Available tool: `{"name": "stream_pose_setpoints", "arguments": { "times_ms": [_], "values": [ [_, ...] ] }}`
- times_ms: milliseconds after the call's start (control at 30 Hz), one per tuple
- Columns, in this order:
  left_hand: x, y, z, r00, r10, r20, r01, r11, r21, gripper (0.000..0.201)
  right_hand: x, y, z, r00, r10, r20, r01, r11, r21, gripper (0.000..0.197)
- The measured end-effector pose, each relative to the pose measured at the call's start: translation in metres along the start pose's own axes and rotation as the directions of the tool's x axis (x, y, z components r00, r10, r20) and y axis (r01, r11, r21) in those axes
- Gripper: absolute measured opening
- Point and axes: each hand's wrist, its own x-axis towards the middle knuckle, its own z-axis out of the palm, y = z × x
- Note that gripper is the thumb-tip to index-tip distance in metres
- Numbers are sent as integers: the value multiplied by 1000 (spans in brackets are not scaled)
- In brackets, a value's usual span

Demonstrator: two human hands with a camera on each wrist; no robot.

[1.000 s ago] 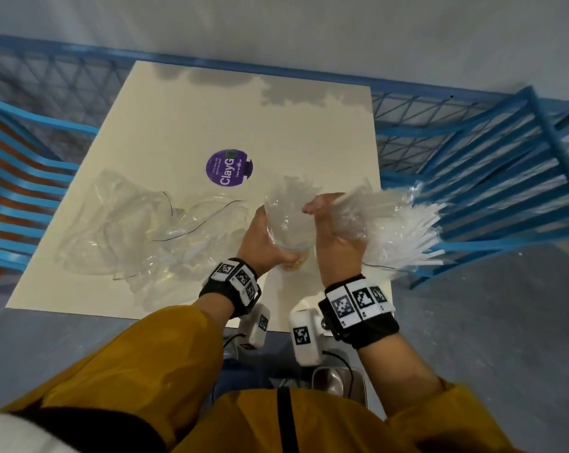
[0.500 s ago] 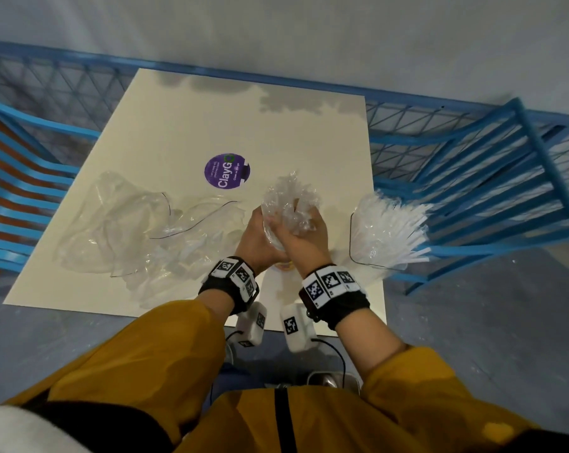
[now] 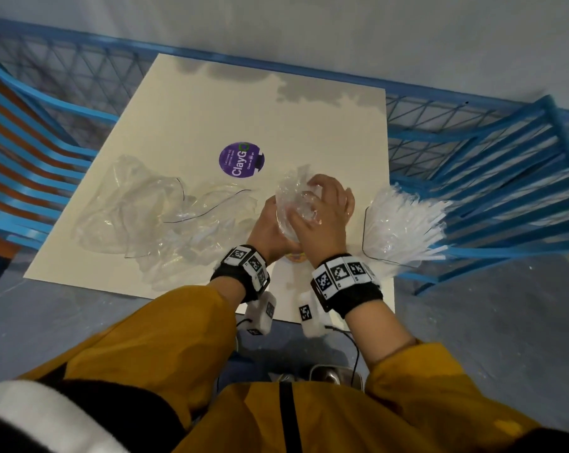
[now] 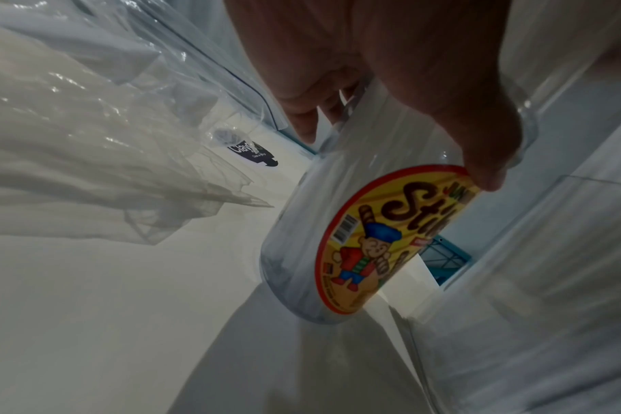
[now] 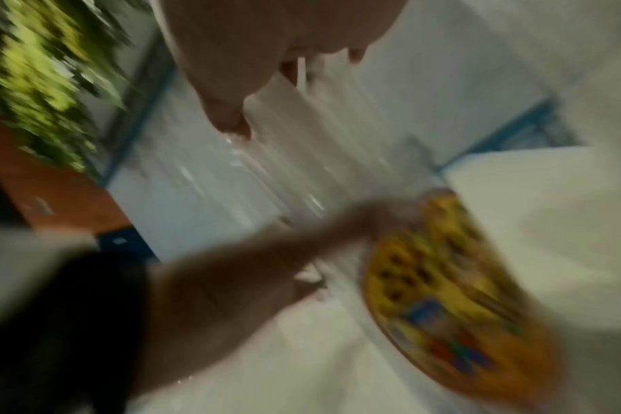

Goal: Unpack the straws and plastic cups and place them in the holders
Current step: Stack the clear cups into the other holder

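Hands (image 3: 296, 220) both gripping clear jar (image 4: 337, 238) now, straws (image 3: 404, 230) released beside it.

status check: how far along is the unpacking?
Done: an emptied wrapper lies on the table. In hand: both hands, left and right, grip the clear jar stuffed with crinkled plastic. Left: the straws at the table's right edge, partly in their bag. No loose cups visible.
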Motion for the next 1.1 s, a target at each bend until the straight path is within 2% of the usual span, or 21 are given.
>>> {"name": "stream_pose_setpoints", "arguments": {
  "times_ms": [67, 133, 200, 267, 300, 367, 433, 467, 500, 567, 633, 700, 767, 800, 867, 900, 967, 1000, 1033, 1067, 1100],
  "values": [
    [1, 0, 2, 1000, -22, 14, 21, 999, 30, 99, -6, 14, 6, 997, 67, 36, -68, 997, 27, 15],
    [1, 2, 3, 999, -47, 18, 46, 999, 19, 99, -6, 15, 2, 997, 49, 53, -52, 997, 58, 32],
    [0, 6, 2, 997, -63, 49, 61, 997, 51, 116, -3, 9, -8, 1000, 0, 12, -2, 990, 138, 60],
    [-7, 18, -4, 976, -114, 188, 70, 972, 222, 143, -3, -2, -20, 997, -40, -63, 49, 988, 150, 80],
    [-9, 23, -13, 954, -154, 258, 70, 948, 309, 146, -4, -10, -25, 991, -66, -114, 81, 989, 127, 83],
    [-17, 39, -46, 951, -136, 277, 22, 926, 377, 122, -2, -32, -29, 961, -160, -226, 180, 981, 67, 76],
    [-23, 50, -100, 993, 65, 100, -95, 938, 334, 72, 0, -54, -13, 915, -281, -290, 303, 952, 32, 60],
    [-26, 50, -135, 988, 150, -34, -131, 936, 325, 55, -2, -62, 3, 904, -332, -269, 357, 933, 48, 52],
    [-29, 46, -173, 969, 187, -161, -123, 932, 341, 51, -5, -70, 23, 908, -366, -204, 389, 917, 86, 47],
    [-34, 27, -246, 931, 165, -327, -14, 908, 418, 55, -15, -76, 73, 931, -359, 69, 349, 928, 131, 50],
    [-38, -6, -302, 922, 66, -383, 135, 869, 476, 56, -25, -71, 124, 875, -223, 430, 260, 965, -29, 68],
    [-38, -46, -335, 947, -69, -315, 230, 829, 510, 54, -32, -59, 168, 754, -5, 656, 260, 920, -292, 90],
    [-36, -85, -351, 981, -155, -114, 192, 779, 597, 59, -36, -45, 198, 681, 191, 707, 223, 865, -449, 98],
    [-35, -103, -354, 981, -195, 13, 137, 735, 664, 66, -36, -34, 210, 663, 272, 697, 167, 854, -492, 90],
    [-33, -134, -351, 921, -333, 201, 43, 600, 799, 78, -31, -24, 217, 651, 389, 652, 30, 845, -534, 55],
    [-33, -147, -348, 887, -385, 255, -4, 546, 837, 79, -26, -25, 215, 696, 415, 586, -63, 848, -525, 41],
    [-35, -167, -344, 856, -370, 362, -125, 530, 839, 65, -12, -36, 210, 843, 475, 254, -342, 836, -430, 34],
    [-37, -171, -342, 837, -345, 425, -192, 542, 818, 55, -2, -43, 208, 858, 511, 43, -483, 833, -272, 29],
    [-37, -189, -342, 813, -362, 457, -216, 541, 813, 47, 9, -60, 205, 838, 530, -125, -538, 842, -34, 26],
    [-38, -193, -343, 799, -362, 481, -244, 536, 808, 44, 19, -79, 205, 819, 538, -199, -484, 835, 262, 24],
    [-42, -184, -340, 837, -287, 466, -264, 534, 803, 44, 26, -102, 206, 864, 473, -172, -371, 830, 416, 26]
  ]
}}
